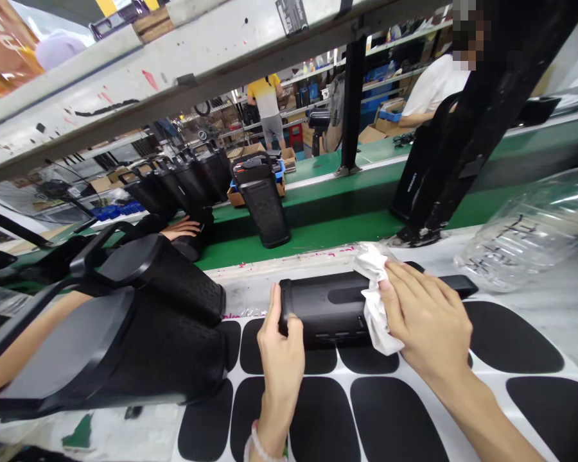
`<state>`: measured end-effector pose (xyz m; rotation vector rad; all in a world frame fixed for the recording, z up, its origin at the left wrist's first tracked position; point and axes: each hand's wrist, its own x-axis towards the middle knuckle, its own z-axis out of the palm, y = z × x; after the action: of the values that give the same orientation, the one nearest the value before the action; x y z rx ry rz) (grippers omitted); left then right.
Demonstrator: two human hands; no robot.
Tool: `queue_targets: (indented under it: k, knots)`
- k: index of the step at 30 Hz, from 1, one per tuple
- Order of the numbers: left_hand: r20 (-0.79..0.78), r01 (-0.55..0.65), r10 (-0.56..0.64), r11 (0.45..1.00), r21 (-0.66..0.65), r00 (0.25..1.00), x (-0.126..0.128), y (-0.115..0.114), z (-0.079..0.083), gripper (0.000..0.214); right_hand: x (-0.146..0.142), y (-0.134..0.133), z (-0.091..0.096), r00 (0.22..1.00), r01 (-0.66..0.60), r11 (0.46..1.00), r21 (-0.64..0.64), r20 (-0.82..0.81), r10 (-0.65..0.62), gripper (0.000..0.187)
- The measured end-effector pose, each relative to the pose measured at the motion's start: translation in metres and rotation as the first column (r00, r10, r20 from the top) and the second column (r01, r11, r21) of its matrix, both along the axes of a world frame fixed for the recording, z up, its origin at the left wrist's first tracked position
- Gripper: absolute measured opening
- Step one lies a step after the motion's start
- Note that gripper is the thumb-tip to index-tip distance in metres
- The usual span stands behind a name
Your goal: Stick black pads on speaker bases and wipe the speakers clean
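Note:
A black portable speaker (325, 305) with a handle at its right end lies on its side in front of me. My left hand (282, 350) grips its left end, thumb on the near side and fingers on the end face. My right hand (426, 314) presses a crumpled white wiping cloth (376, 295) against the speaker's upper surface, covering part of its right half. Below it are white sheets with rounded black pads (392, 417). Two similar black speakers (168, 346) with handles stand tilted in view to the left.
Behind runs a green conveyor belt (318, 221) carrying another black speaker (264, 208). A co-worker's hand (183, 228) touches a black item at the left. A dark post (455, 147) and a clear plastic bottle (539, 224) stand right. A white beam (173, 58) crosses above.

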<state>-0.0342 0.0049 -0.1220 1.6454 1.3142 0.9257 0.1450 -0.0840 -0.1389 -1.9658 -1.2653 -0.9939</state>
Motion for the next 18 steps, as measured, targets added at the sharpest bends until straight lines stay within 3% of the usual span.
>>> queue_targets:
  k: [3, 7, 18]
  knots:
    - [0.019, -0.028, 0.028, 1.0, -0.009, 0.999, 0.0023, 0.0012, 0.0014, 0.059, -0.0001, 0.0002, 0.0012, 1.0, -0.004, 1.0, 0.001, 0.007, 0.004, 0.025]
    - [0.171, 0.002, 0.003, 1.0, -0.029, 0.985, 0.0038, 0.0032, 0.0017, 0.065, -0.0007, -0.0001, 0.0015, 1.0, 0.005, 1.0, 0.007, 0.017, -0.005, 0.025]
    - [0.289, 0.012, 0.012, 0.997, -0.081, 0.957, 0.0064, -0.0026, 0.0005, 0.063, -0.0017, -0.0017, -0.0002, 0.999, -0.003, 1.0, 0.025, 0.034, 0.002, 0.025]
